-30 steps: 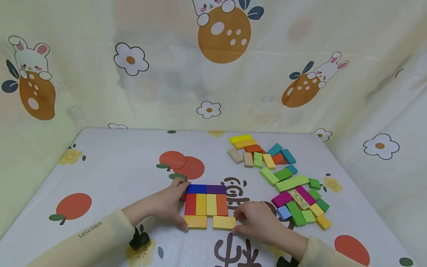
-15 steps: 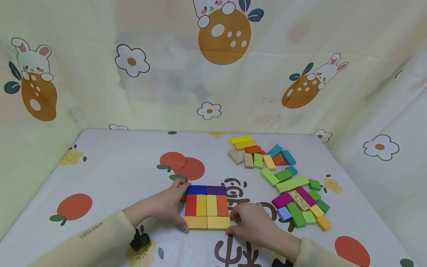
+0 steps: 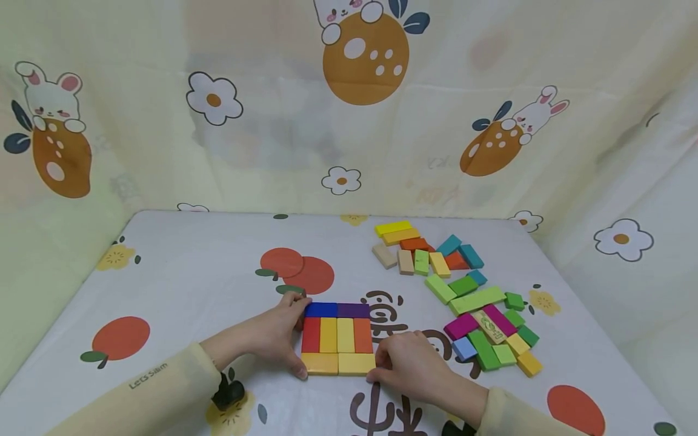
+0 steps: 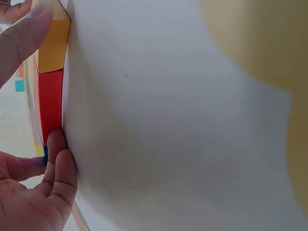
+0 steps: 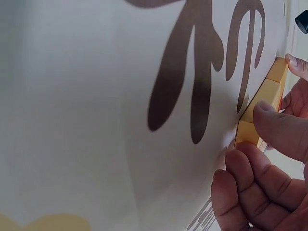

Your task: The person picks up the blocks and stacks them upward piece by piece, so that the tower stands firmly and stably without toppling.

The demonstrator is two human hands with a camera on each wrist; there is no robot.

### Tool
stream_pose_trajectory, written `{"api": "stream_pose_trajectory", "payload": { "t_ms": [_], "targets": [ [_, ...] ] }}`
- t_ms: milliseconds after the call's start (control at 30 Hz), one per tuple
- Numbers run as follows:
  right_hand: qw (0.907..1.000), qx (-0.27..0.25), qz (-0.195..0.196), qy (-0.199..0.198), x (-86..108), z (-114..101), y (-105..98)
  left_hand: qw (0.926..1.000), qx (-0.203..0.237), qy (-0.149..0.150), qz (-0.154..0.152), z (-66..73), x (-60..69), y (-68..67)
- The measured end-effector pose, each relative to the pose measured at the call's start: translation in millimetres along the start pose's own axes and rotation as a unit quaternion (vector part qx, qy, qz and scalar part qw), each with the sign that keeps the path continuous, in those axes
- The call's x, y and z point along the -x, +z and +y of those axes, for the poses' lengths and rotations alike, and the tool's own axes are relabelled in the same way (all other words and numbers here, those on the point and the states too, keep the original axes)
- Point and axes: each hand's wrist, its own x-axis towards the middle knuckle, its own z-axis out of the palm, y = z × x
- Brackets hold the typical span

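Observation:
A flat rectangle of painted wooden blocks lies on the table in front of me. At the far side lie a blue block [image 3: 320, 310] and a purple block [image 3: 353, 310]. Upright in the middle are red [image 3: 311, 335], yellow, pale yellow and orange blocks. Two yellow blocks form the near row. My left hand [image 3: 272, 334] spans the left side, thumb on the left yellow block [image 4: 53, 45], fingers by the red and blue ones. With thumb and curled fingers, my right hand [image 3: 411, 363] pinches the right yellow block [image 3: 357, 364], whose end abuts the left one.
Loose blocks in several colours lie to the right, among them a long green block [image 3: 477, 300] and a printed block [image 3: 489, 326]. Others, such as a yellow block [image 3: 394, 227], lie farther back. A patterned curtain [image 3: 272, 133] hangs behind the cloth-covered table [image 3: 202, 260].
My right hand has slid the right yellow block leftward, closing the gap to the left yellow block. My left hand has stayed at the left side of the blocks.

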Motion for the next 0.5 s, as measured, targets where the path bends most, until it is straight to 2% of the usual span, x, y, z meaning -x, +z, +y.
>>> {"api": "stream_pose_trajectory", "payload": {
  "t_ms": [500],
  "targets": [
    [0.9998, -0.009, -0.008, -0.014, 0.9, 2.5, -1.4, 0.9999, 0.007, 0.004, -0.013, -2.1, -0.8, -2.3]
  ]
}}
